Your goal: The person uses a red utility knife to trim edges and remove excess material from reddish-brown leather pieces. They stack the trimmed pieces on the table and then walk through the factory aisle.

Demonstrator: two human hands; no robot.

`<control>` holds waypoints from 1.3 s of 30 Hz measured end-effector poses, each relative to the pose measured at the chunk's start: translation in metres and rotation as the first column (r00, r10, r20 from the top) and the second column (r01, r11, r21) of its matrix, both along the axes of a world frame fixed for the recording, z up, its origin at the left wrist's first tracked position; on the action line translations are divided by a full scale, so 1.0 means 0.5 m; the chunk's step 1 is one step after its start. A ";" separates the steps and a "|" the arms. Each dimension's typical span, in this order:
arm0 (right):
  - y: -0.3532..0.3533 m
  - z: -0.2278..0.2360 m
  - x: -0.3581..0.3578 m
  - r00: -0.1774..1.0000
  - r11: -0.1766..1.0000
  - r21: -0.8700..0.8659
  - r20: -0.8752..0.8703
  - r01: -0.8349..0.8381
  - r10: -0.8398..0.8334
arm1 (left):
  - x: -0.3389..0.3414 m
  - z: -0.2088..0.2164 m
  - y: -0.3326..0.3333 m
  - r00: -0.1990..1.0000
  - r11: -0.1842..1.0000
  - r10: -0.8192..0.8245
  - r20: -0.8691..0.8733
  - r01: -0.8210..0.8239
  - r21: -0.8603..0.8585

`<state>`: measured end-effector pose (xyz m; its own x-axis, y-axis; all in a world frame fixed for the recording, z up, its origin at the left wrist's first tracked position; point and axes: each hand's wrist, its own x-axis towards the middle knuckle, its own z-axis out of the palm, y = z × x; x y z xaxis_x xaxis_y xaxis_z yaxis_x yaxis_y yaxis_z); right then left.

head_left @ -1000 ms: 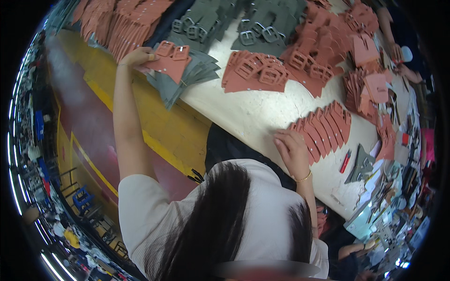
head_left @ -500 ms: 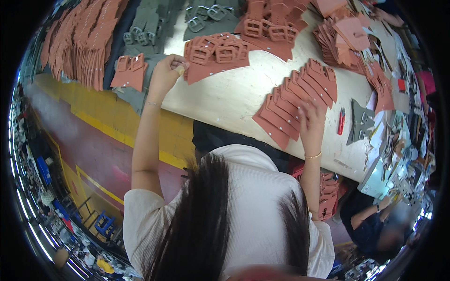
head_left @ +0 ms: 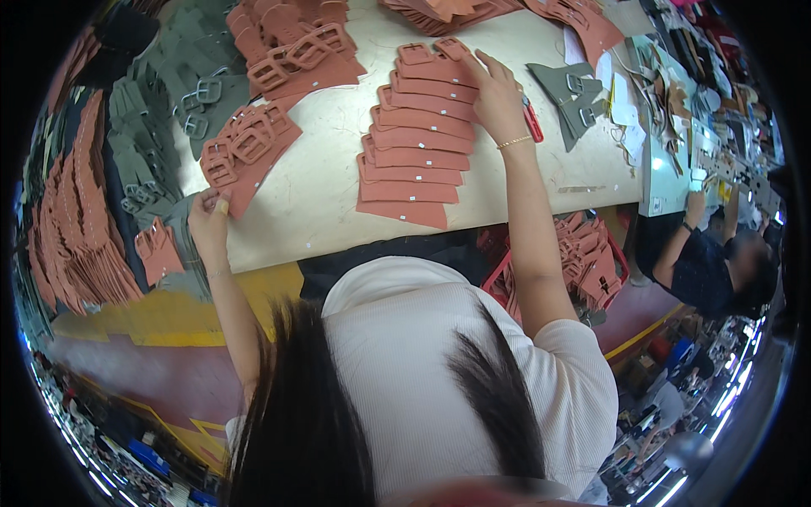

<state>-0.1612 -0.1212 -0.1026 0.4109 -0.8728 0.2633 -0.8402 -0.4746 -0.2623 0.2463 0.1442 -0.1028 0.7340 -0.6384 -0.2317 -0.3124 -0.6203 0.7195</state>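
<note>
A fanned row of orange leather pieces with small white marks (head_left: pixel 414 160) lies across the table before me. My right hand (head_left: pixel 498 100) rests at the row's far right corner, fingers stretched out beside an orange-covered buckle (head_left: pixel 452 49). Left of the row sits a stack of orange buckled straps (head_left: pixel 251 144). At that stack's near left edge is my left hand (head_left: pixel 209 221), thumb and fingers drawn together, a yellowish wrap on the thumb. Whatever lies between those fingertips is too small to make out.
Red-handled snips (head_left: pixel 531 120) and a grey-green buckled piece (head_left: pixel 568 100) lie right of the row. Grey-green straps (head_left: pixel 139 139) and more orange stacks (head_left: pixel 80 224) cover the left. A red crate (head_left: pixel 625 266) of orange pieces stands below the table edge. Another person (head_left: pixel 701 266) sits at right.
The view has turned and shifted. My right hand has gone from the middle of the fanned row to its far right corner. My left hand stays by the buckled stack's edge.
</note>
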 end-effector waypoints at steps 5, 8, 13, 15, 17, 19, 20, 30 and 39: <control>0.007 -0.005 0.001 0.998 0.998 0.058 -0.054 -0.015 0.018 | -0.007 0.003 -0.003 1.000 1.000 0.024 -0.012 -0.024 -0.017; 0.024 -0.009 0.000 0.999 0.998 0.062 -0.040 -0.018 0.021 | -0.003 0.001 -0.002 0.998 0.999 0.030 -0.047 -0.031 -0.016; 0.059 -0.014 -0.007 1.000 0.998 0.063 -0.010 -0.026 0.027 | 0.004 -0.005 0.000 0.999 0.999 0.020 -0.041 -0.022 -0.035; 0.070 -0.014 -0.010 1.000 0.997 0.075 -0.008 -0.029 0.030 | 0.004 -0.005 0.001 0.999 0.999 0.022 -0.049 -0.024 -0.034; 0.081 -0.011 -0.016 0.999 0.996 0.076 -0.003 -0.037 0.037 | 0.003 -0.004 0.001 0.999 0.999 0.021 -0.046 -0.023 -0.041; 0.091 -0.008 -0.020 0.999 0.995 0.092 0.000 -0.035 0.035 | 0.002 -0.003 0.001 0.999 0.999 0.020 -0.038 -0.022 -0.044; 0.096 -0.006 -0.022 0.999 0.995 0.098 0.006 -0.035 0.034 | 0.002 -0.002 0.001 0.999 0.998 0.022 -0.041 -0.024 -0.056; 0.135 0.003 -0.019 0.998 0.991 0.118 -0.013 -0.055 0.056 | 0.000 0.003 -0.002 0.998 0.999 0.021 -0.053 -0.022 -0.031; 0.157 0.010 -0.018 0.997 0.986 0.149 0.022 -0.078 0.076 | 0.001 0.004 -0.004 0.999 0.999 0.019 -0.049 -0.021 -0.031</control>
